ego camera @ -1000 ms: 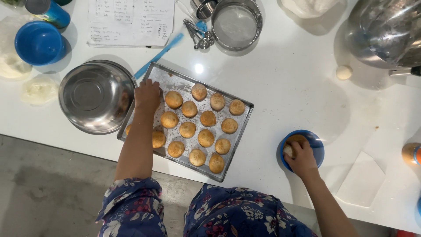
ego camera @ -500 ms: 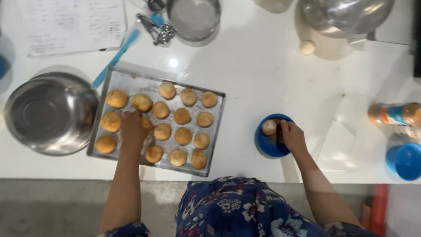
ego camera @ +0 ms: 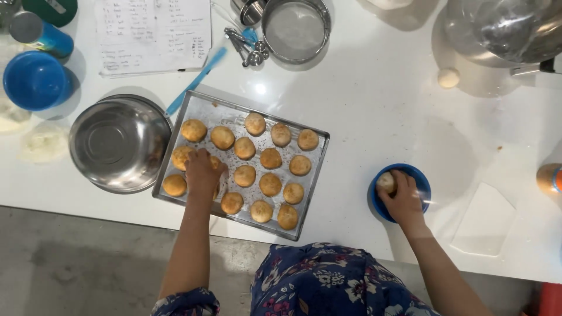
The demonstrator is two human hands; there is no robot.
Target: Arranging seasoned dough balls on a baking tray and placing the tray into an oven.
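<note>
1. nearest to me is my own dress (ego camera: pixel 328 281), dark blue with a flower print, at the near edge of the white counter (ego camera: pixel 374 123).
2. my left hand (ego camera: pixel 202 172) lies on the left part of the baking tray (ego camera: pixel 313 175), fingers curled together over a golden dough ball there; whether they actually pinch it i cannot tell, since the back of my hand hides the ball.
3. the tray is a shallow metal rectangle, turned a little askew, and the dough balls (ego camera: pixel 270 158) sit on it in rough rows, close together but mostly apart from one another.
4. my right hand (ego camera: pixel 404 199) is in the small blue bowl (ego camera: pixel 421 178) to the right of the tray, fingers closed on a pale dough ball (ego camera: pixel 386 182) at the bowl's left side.
5. just left of the tray stands a steel mixing bowl (ego camera: pixel 117 143), its rim close beside the tray's edge.
6. a blue spatula (ego camera: pixel 196 82) lies slanted at the tray's far left corner.
7. farther off are a blue cup (ego camera: pixel 35 79) at far left, a written sheet of paper (ego camera: pixel 152 32), a bunch of measuring spoons (ego camera: pixel 246 50), and a round sieve (ego camera: pixel 295 29).
8. at far right a lone pale dough ball (ego camera: pixel 449 77) lies beside a large steel bowl (ego camera: pixel 503 29).
</note>
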